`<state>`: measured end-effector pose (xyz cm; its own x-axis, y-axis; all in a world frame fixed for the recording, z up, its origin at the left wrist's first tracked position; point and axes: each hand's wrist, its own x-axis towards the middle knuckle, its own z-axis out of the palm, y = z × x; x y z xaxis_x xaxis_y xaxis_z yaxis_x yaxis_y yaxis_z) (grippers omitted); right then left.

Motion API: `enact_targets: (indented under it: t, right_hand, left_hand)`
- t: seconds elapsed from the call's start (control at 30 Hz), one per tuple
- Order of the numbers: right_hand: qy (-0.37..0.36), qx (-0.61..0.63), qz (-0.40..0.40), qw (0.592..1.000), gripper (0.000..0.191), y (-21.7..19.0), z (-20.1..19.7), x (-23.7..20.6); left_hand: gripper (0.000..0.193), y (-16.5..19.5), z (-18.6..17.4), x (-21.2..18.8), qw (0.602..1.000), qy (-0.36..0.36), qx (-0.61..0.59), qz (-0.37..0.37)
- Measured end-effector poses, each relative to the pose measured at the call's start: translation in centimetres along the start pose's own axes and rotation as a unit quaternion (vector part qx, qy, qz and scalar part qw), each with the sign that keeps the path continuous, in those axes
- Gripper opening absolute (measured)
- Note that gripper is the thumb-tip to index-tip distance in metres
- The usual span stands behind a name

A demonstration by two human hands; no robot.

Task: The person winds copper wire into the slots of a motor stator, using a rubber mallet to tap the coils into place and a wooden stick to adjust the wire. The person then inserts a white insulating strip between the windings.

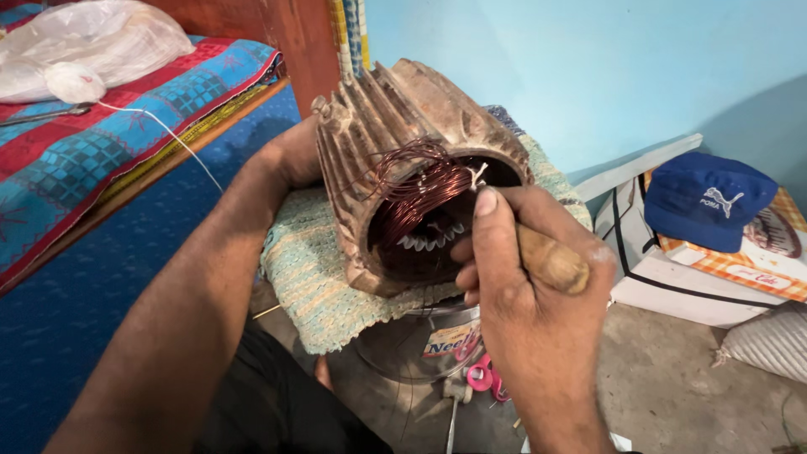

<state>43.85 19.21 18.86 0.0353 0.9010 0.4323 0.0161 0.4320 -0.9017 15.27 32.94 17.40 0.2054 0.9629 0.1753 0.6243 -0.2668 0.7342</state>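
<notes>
Head view: hands apart, right hand [525, 277] clamped on wooden handle [551, 261], left hand [294, 151] gripping motor stator [395, 134].

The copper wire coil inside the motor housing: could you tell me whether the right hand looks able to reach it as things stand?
Probably yes: the right hand, gripping a wooden handle, is at the housing's open mouth, with nothing between it and the coil.

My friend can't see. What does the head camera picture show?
A right hand pushes a wooden-handled tool into copper wire coils inside a rusty ribbed motor housing. The left hand steadies it on a pale woven cloth.
</notes>
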Motion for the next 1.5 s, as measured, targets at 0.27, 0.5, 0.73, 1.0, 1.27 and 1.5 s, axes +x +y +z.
enact_targets:
  t: [0.27, 0.5, 0.73, 1.0, 1.27, 1.5]
  right_hand:
    - [-0.003, 0.011, -0.03, 0.999, 0.023, 1.0, 1.0, -0.5]
    - [0.025, 0.012, -0.034, 0.999, 0.022, 0.3, 1.2, -0.3]
    - [0.005, 0.019, 0.006, 1.0, 0.025, 1.0, 1.1, 0.2]
    - [-0.002, -0.018, -0.049, 0.999, 0.024, 0.8, 0.7, 0.1]
    - [-0.003, -0.026, -0.043, 0.999, 0.023, 1.2, 0.7, 0.0]
    - [-0.053, -0.011, -0.026, 0.998, 0.023, 0.1, 0.2, 1.3]
  left_hand:
    - [0.027, 0.5, 0.1, -0.2, 0.998, -0.016, -0.059, -0.018]
    - [0.029, 1.8, 0.0, -0.8, 0.991, -0.003, -0.118, -0.057]
    - [0.03, 0.8, -0.2, -0.2, 0.995, -0.012, -0.075, -0.058]
    - [0.03, 1.1, 0.1, -0.5, 0.992, -0.022, -0.099, -0.08]
    - [0.034, 0.9, -0.2, -0.1, 0.975, -0.052, -0.206, -0.065]
    - [0.036, 0.2, -0.2, 0.3, 0.975, -0.07, -0.207, -0.044]
